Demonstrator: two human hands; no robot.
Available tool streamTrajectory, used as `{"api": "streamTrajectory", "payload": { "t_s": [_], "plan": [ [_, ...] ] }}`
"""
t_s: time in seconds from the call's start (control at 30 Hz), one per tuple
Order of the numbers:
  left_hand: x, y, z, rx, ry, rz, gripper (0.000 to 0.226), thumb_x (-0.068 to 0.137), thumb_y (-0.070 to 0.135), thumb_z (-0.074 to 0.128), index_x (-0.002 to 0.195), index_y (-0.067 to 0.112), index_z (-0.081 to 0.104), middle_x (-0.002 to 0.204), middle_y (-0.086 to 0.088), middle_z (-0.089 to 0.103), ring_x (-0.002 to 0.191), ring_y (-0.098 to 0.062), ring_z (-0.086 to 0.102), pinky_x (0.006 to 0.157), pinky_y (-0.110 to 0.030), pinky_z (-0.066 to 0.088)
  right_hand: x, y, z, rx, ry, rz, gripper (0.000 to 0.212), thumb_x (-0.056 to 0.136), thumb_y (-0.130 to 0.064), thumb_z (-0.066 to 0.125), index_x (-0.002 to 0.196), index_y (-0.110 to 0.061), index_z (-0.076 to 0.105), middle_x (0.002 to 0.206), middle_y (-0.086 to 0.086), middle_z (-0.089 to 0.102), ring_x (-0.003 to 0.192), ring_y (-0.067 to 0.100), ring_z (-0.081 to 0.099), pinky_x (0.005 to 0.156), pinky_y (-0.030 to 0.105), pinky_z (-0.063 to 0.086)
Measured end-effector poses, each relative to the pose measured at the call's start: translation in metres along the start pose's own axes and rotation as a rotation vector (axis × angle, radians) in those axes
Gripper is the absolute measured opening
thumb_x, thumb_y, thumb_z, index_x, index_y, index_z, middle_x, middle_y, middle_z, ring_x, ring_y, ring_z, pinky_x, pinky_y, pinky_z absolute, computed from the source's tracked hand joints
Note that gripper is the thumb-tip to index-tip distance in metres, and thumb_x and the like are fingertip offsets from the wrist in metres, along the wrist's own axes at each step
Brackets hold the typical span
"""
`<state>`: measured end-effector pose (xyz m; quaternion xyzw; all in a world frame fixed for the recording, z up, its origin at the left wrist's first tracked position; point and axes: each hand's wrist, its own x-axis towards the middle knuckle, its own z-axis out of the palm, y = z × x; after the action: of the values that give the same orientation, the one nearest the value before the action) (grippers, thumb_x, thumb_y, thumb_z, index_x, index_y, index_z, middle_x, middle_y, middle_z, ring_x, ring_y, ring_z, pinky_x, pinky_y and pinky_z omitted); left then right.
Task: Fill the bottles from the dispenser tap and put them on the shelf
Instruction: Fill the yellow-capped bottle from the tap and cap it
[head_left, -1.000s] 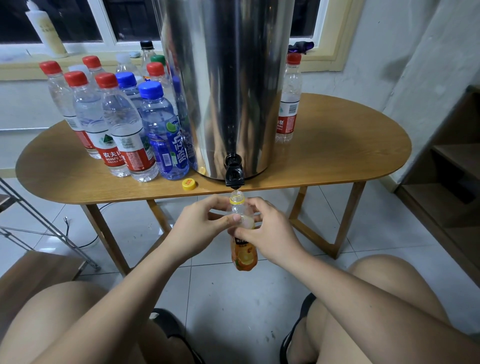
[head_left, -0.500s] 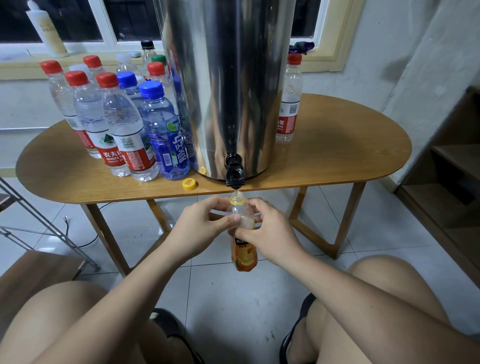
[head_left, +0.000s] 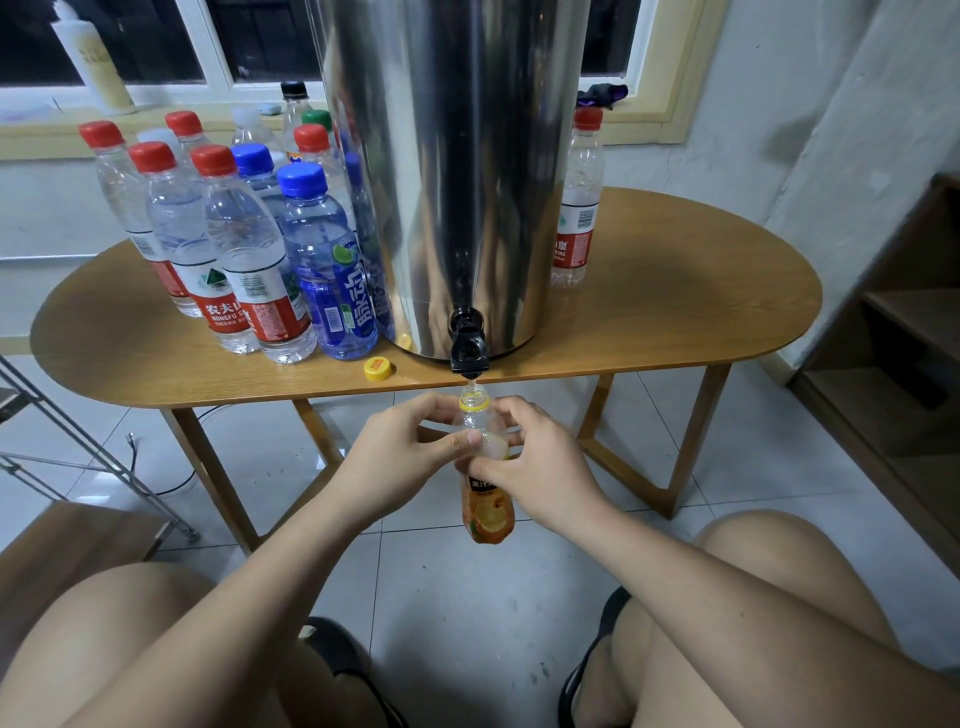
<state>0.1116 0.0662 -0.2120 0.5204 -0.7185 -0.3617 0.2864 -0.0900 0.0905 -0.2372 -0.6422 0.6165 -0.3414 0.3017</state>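
Observation:
A small uncapped bottle with an orange label (head_left: 487, 512) hangs upright just under the black tap (head_left: 469, 353) of the tall steel dispenser (head_left: 452, 171). A thin stream of water runs from the tap into its yellow-ringed mouth. My left hand (head_left: 400, 452) grips the bottle's upper part from the left, thumb across the front. My right hand (head_left: 540, 467) grips it from the right. Its yellow cap (head_left: 378, 369) lies on the wooden table (head_left: 675, 322) left of the tap.
Several capped bottles with red and blue caps (head_left: 249, 249) crowd the table's left side. One red-capped bottle (head_left: 579, 208) stands to the right of the dispenser. A wooden shelf unit (head_left: 904, 364) stands at the right. My knees frame the tiled floor below.

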Motion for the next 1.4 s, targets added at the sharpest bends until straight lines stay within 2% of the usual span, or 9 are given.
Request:
{"api": "streamTrajectory", "payload": {
  "t_s": [0.47, 0.7, 1.0, 1.4],
  "plan": [
    [-0.0006, 0.0016, -0.0004, 0.001, -0.008, -0.001, 0.033, 0.095, 0.054, 0.077, 0.124, 0.042, 0.071, 0.121, 0.024, 0.072, 0.106, 0.003, 0.073, 0.091, -0.033, 0.064, 0.0002, 0.0021, 0.0010, 0.007, -0.002, -0.010, 0.076, 0.082, -0.055, 0.089, 0.147, -0.036, 0.054, 0.141, -0.012, 0.062, 0.120, 0.008, 0.061, 0.091, 0.027, 0.058],
    [-0.0002, 0.0011, 0.0001, -0.001, -0.010, 0.000, 0.031, 0.095, 0.053, 0.077, 0.123, 0.042, 0.071, 0.120, 0.023, 0.073, 0.104, 0.004, 0.073, 0.089, -0.030, 0.064, 0.0000, 0.0029, 0.0018, 0.008, -0.004, -0.012, 0.076, 0.082, -0.054, 0.089, 0.147, -0.036, 0.054, 0.142, -0.012, 0.062, 0.121, 0.008, 0.060, 0.087, 0.022, 0.054],
    [0.0014, -0.0015, -0.0002, 0.006, -0.015, 0.004, 0.033, 0.095, 0.056, 0.075, 0.125, 0.043, 0.071, 0.122, 0.023, 0.073, 0.106, 0.001, 0.073, 0.092, -0.037, 0.065, 0.0008, 0.0033, 0.0019, 0.005, 0.000, -0.011, 0.076, 0.082, -0.055, 0.089, 0.147, -0.035, 0.055, 0.141, -0.012, 0.062, 0.120, 0.008, 0.061, 0.086, 0.022, 0.054],
    [0.0009, -0.0011, 0.0000, 0.021, -0.012, 0.003, 0.032, 0.096, 0.055, 0.075, 0.125, 0.041, 0.071, 0.123, 0.021, 0.073, 0.108, -0.002, 0.073, 0.094, -0.038, 0.065, 0.0001, 0.0040, 0.0026, -0.004, 0.004, -0.007, 0.077, 0.082, -0.056, 0.088, 0.148, -0.034, 0.054, 0.142, -0.011, 0.061, 0.119, 0.009, 0.061, 0.088, 0.024, 0.056]
  ]
}}
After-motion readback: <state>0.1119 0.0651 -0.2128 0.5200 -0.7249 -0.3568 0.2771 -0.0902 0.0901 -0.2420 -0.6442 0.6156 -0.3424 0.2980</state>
